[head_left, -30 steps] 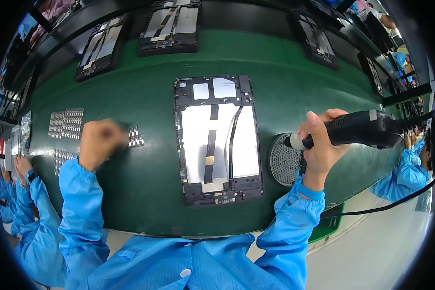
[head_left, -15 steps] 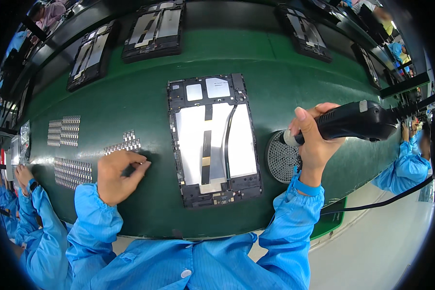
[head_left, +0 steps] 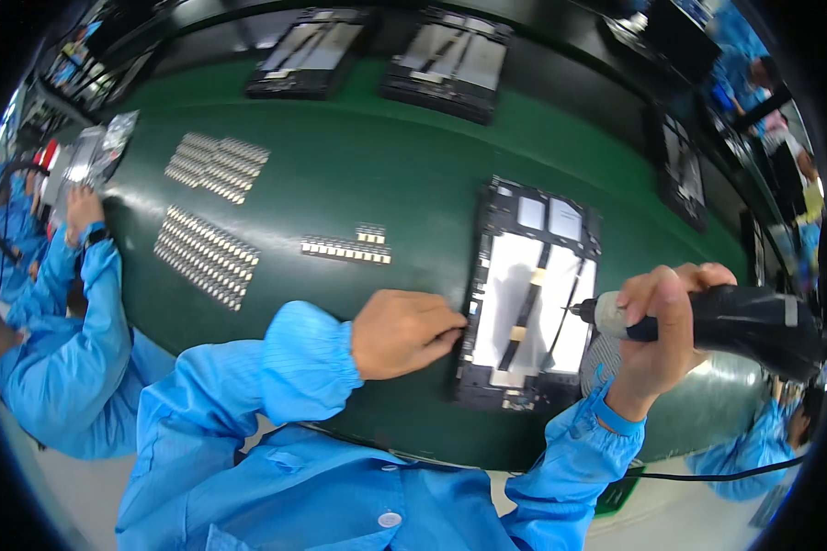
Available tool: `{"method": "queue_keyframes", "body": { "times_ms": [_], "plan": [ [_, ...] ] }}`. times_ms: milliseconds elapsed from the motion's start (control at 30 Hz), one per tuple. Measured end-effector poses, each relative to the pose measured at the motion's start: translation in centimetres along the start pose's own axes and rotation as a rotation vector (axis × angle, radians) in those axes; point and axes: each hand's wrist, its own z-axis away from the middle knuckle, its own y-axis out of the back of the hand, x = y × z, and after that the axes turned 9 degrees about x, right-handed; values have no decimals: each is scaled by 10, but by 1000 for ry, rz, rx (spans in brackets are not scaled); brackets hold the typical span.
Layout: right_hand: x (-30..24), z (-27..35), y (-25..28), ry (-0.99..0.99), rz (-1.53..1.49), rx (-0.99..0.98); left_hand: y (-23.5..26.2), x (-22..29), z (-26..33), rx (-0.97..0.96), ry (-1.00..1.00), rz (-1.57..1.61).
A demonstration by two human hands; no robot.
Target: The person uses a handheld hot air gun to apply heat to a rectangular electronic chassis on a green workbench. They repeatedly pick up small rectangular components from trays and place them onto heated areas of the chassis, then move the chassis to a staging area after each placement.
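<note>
Head view shows the person's left hand (head_left: 404,332) pinched nearly closed, fingertips (head_left: 452,329) pressed at the left edge of the flat rectangular black-framed device chassis with a white inner panel (head_left: 531,298), which lies on the green bench (head_left: 358,174) just in front of the person. Whether a small part sits between those fingertips cannot be told. The right hand (head_left: 657,331) is wrapped tightly around the black electric screwdriver with a grey collar (head_left: 717,320), whose thin bit points left over the right side of the chassis, near a dark cable running down the panel. A round grey perforated dish (head_left: 602,354) sits just beside the chassis, partly under that hand. To do this step well, I would judge that the left fingers should steady the frame without covering the fastening spot, and the bit should stand square to the surface before it turns. Rows of small metal parts (head_left: 207,257) lie well to the left, with a short strip (head_left: 347,248) nearer; another worker's blue sleeve (head_left: 73,358) is at far left.
</note>
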Motion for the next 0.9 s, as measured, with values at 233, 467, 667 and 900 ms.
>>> {"method": "queue_keyframes", "body": {
  "times_ms": [233,467,667,900],
  "plan": [
    [41,0,-45,-58,121,-141,26,-11,6,98,75,7],
    [52,1,-46,-76,152,-135,39,-20,8,225,147,117],
    [41,1,-62,-67,52,-128,52,-36,9,269,257,96],
    [63,-1,-82,-71,54,-203,51,-40,12,323,300,88]
  ]
}}
